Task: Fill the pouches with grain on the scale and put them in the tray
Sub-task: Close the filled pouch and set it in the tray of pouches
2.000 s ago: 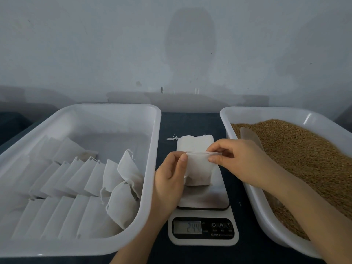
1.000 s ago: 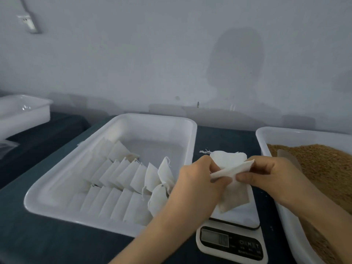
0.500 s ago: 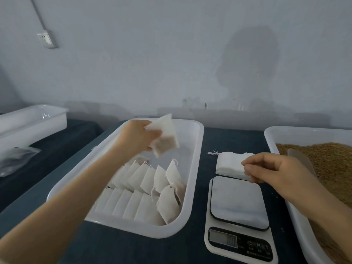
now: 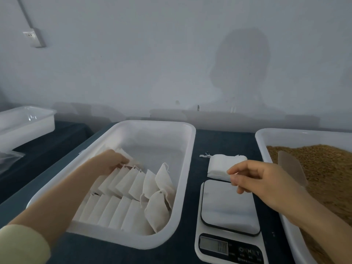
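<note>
Left hand [image 4: 112, 161] reached into the tray [image 4: 190, 141] left of the scale [image 4: 228, 206], its fingers curled round a pouch [image 4: 128, 158] at the far end of the rows [image 4: 131, 189] of filled pouches already lying there. Right hand [image 4: 253, 178] hung over the far edge of the scale, with thumb and forefinger pinched together on the near corner of the stack [image 4: 222, 165] of empty pouches, which lay on the counter [image 4: 219, 141] just behind the scale. Nothing sat on the scale's plate, and its display was too blurred to read. Grain [image 4: 323, 168] filled the bin right of the scale, with a scoop [image 4: 291, 168] stuck in it. Judging by this, one more pouch was all but delivered and two rows were done. The tray's far half had room, and the empties and grain left suggested many fillings remained. The next one looked about to begin with a fresh pouch from the stack.
</note>
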`<state>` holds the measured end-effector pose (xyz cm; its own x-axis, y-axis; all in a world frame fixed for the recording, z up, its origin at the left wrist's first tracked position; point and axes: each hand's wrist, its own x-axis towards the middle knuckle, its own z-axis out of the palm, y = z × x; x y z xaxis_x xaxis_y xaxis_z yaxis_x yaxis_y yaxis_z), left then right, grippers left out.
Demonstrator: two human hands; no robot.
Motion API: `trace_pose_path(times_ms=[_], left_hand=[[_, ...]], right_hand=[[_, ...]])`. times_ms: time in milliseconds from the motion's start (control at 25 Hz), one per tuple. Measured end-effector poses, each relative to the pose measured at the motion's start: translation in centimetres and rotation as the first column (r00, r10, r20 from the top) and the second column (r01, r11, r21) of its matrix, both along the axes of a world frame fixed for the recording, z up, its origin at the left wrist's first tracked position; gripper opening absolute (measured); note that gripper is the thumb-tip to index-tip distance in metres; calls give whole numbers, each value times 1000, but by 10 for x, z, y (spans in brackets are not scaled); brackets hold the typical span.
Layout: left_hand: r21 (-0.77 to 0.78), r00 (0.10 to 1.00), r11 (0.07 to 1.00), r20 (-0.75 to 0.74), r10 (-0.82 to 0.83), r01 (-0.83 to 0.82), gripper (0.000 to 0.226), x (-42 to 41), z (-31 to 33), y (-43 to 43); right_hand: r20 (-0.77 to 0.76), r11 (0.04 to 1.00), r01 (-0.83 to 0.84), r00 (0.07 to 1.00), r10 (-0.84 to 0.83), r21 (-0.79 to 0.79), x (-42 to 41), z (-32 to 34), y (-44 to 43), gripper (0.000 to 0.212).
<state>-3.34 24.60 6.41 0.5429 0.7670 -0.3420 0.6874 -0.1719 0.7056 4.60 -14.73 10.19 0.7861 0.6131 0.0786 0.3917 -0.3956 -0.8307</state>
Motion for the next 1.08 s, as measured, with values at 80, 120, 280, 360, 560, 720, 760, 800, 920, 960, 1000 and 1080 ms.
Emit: trace_pose_path(times_ms=[80,120,280,360,560,720,760,800,920,960,1000,1080], left_hand=[[47,996,998,-68,-49,52,21,1,-3,-4],[116,994,991,-87,-59,69,19,1,-3,-6],[228,995,970,-81,-62,79,18,0,-1,-3],[251,985,960,-151,-84,120,20,-3,1,-1],[611,974,766,-210,-86,200,41,2,24,-28],[823,928,503,-75,-366,265,29,37,56,-121],[857,864,377,-142,-483,351,25,49,58,-150],[850,772,256,-241,-589,461,24,62,57,-176],[613,477,126,-451,-755,780,31,100,42,-226],[524,414,113,-504,-758,844,35,112,34,-232],[445,372,105,-570,-733,889,37,123,26,-236],[348,334,110,-690,-642,931,37,138,10,-237]], right_hand=[[6,1000,-8,1000,8,-27,-2,1,1,8],[11,999,-8,1000,9,-32,-2,1,1,8],[25,999,10,1000,-9,-34,0,0,-1,9],[30,999,31,999,-31,-24,3,-1,-1,11],[-5,971,234,972,-234,51,18,-6,-4,16],[33,957,230,973,-227,-178,15,-2,-4,19],[84,940,179,983,-161,-289,7,-1,-5,20],[124,913,122,989,-80,-389,-2,-3,-6,21],[147,815,-15,981,123,-580,-36,-20,2,33],[122,798,-39,983,140,-601,-47,-27,9,38],[100,799,-57,984,145,-599,-55,-33,15,41],[118,821,-47,983,138,-568,-61,-44,21,44]])
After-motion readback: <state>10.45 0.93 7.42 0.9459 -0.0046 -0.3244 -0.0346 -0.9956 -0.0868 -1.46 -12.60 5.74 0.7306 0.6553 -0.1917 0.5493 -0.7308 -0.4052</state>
